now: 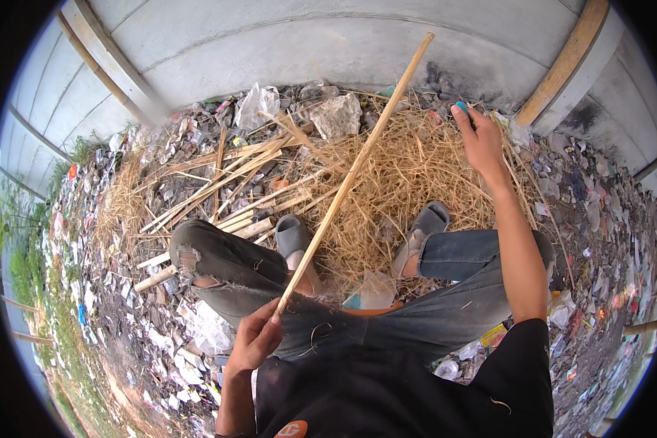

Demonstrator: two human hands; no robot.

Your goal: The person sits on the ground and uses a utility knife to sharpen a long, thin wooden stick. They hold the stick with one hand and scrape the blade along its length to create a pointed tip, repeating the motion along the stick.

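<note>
My left hand (258,337) is closed round the lower end of a long, pale bamboo strip (358,162). The strip slants up and to the right, past my knees, with its far end before the grey wall. Out at the far right, my right hand (482,142) is closed on a small blue object (460,108); only its tip shows, and its kind is hidden by the fingers. That hand is apart from the strip. Below it spreads a heap of straw-coloured shavings (416,171).
Split bamboo pieces (226,186) lie left of my sandalled feet. A pale rock (337,117) and a clear plastic bag (258,107) sit near the concrete wall (328,51). Litter covers the ground on both sides. Wooden posts (566,62) stand against the wall.
</note>
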